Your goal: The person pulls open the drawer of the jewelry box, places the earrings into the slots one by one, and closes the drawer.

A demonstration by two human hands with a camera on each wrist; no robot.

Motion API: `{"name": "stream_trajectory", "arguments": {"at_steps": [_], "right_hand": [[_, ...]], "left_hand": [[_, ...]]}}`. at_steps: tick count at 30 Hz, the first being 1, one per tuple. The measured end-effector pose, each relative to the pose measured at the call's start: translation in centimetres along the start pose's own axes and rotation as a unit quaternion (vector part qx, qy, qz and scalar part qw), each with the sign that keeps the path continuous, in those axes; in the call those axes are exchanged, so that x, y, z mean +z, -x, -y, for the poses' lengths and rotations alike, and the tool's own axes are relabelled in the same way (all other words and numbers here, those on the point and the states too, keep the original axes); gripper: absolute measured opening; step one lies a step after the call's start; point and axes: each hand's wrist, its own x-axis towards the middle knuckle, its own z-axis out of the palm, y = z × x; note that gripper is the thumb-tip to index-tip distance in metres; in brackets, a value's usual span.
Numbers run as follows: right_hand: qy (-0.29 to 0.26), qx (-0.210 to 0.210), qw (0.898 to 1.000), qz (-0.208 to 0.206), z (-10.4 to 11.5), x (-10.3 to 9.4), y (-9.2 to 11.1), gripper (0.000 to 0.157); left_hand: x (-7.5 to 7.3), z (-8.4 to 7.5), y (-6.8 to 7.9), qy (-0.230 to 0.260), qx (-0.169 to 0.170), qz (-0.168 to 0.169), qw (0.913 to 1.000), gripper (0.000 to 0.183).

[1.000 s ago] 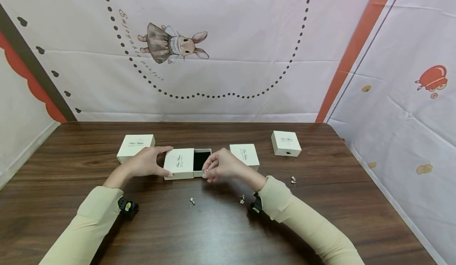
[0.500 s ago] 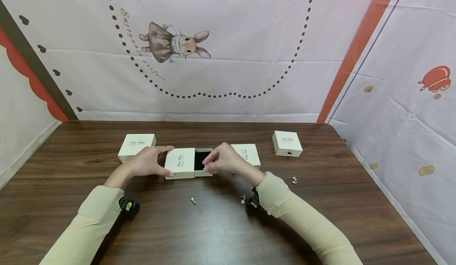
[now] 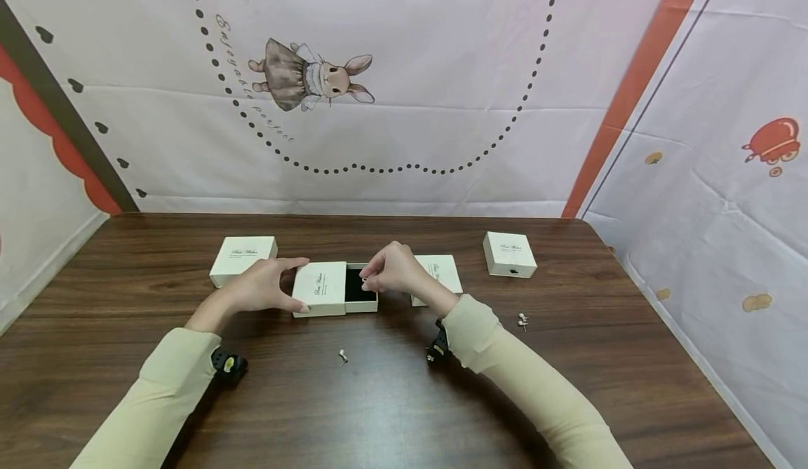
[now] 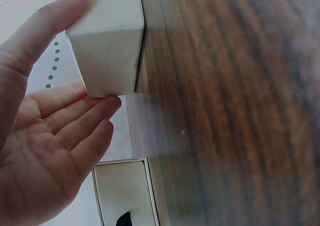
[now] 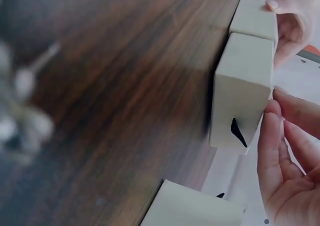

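Note:
In the head view my left hand (image 3: 255,288) holds the lidded end of a small white gift box (image 3: 320,288), thumb at its front and fingers behind. The left wrist view shows thumb and fingers on opposite sides of this box (image 4: 107,51). Its drawer (image 3: 362,307) is slid out to the right, showing a black lining (image 3: 353,288). Over the drawer's right half, my right hand (image 3: 396,271) pinches a tiny pale earring (image 3: 364,281) between thumb and fingertips. In the right wrist view the fingertips are right at the drawer's top edge, beside its black pull tab (image 5: 238,132).
Other white boxes stand nearby: one at back left (image 3: 245,255), one behind the right wrist (image 3: 440,271), one at back right (image 3: 510,253). Small earrings lie on the wooden table (image 3: 284,413): front centre (image 3: 343,355), right (image 3: 522,320), and some partly hidden by the right wrist strap (image 3: 440,346).
My right hand has moved away from the drawer's front edge, back over the black lining, carrying the earring. The left hand keeps its hold on the box.

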Motion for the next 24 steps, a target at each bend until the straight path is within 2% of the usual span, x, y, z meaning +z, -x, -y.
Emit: {"name": "stream_trajectory", "arguments": {"at_steps": [9, 18, 24], "right_hand": [[0.079, -0.028, 0.996, -0.036, -0.1, 0.3, -1.0, 0.008], [0.055, -0.008, 0.998, -0.038, -0.7, 0.4, -1.6, 0.009], [0.076, -0.023, 0.996, -0.040, -0.7, 0.6, -1.7, 0.008]], "left_hand": [[0.1, 0.0, 0.1, -0.002, 0.000, -0.002, 1.0000, 0.092], [0.0, -0.1, 0.2, -0.004, 0.002, -0.002, 1.0000, 0.092], [-0.2, -0.3, 0.3, -0.005, 0.009, -0.005, 0.9999, 0.092]]}}
